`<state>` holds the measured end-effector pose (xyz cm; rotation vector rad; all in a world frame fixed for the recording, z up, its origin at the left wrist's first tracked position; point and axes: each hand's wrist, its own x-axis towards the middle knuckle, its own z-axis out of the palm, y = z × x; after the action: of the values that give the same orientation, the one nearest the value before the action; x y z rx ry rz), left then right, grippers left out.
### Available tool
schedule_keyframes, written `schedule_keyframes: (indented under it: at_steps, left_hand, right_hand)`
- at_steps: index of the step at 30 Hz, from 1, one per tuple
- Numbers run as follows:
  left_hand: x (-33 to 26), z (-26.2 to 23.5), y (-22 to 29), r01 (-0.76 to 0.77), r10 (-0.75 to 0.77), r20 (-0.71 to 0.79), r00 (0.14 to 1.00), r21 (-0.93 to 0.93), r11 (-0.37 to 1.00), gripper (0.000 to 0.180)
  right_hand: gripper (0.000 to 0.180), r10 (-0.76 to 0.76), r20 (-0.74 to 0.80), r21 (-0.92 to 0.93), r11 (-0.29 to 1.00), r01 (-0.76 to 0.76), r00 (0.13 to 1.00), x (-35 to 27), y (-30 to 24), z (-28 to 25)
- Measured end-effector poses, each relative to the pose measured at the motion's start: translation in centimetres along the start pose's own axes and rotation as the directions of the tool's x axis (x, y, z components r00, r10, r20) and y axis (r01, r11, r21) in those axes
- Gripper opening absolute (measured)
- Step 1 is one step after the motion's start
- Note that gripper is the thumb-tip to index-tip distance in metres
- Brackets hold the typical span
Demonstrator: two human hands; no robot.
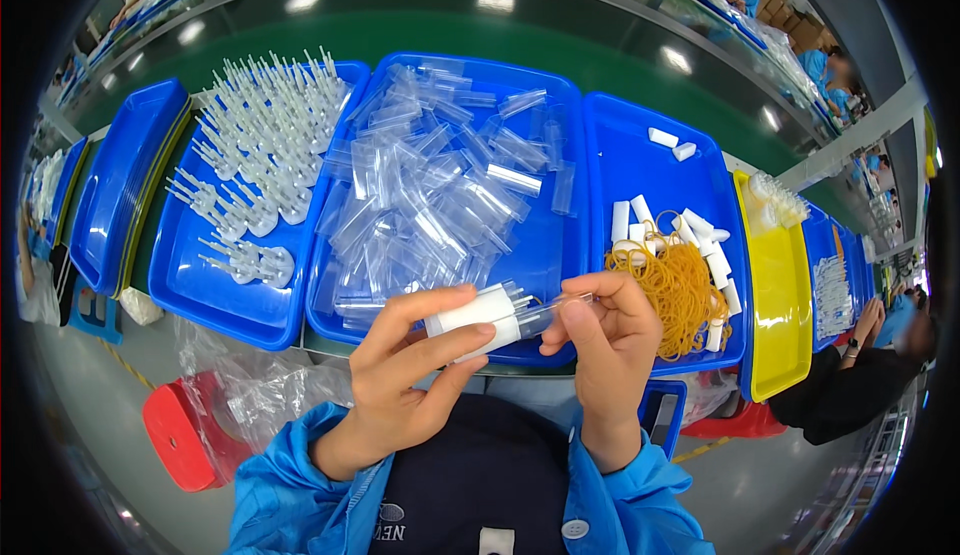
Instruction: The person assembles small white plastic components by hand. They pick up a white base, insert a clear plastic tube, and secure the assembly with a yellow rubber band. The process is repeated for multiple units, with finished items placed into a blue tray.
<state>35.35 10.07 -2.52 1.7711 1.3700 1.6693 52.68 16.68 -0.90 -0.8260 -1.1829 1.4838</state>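
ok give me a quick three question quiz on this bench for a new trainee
1. True or false: the left hand holds white cylinders.
2. Which tray holds the rubber bands? A) the yellow tray B) the blue tray on the right C) the middle tray
3. Fill in: the right hand pinches a clear ____ at the end of the white cylinders.

Key: 1 true. 2 B, the blue tray on the right; the middle tray holds clear sleeves, and the yellow tray has no bands. 3 tube.
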Motion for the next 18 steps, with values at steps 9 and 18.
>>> schedule_keyframes:
  at_steps: [9, 18]
  left_hand:
    - [-0.3, 0.7, -0.2, 0.077, -0.079, -0.001, 0.997, -0.212, 0.974, 0.033]
    - [-0.2, 1.5, 0.1, 0.057, -0.052, 0.040, 0.998, -0.133, 0.989, 0.046]
  right_hand:
    - [0.019, -0.141, 0.033, -0.216, 0.966, 0.144, 0.990, 0.0, -0.6, 0.5]
    - [0.037, -0.234, -0.113, -0.159, 0.964, 0.215, 0.966, 0.0, 1.3, 0.0]
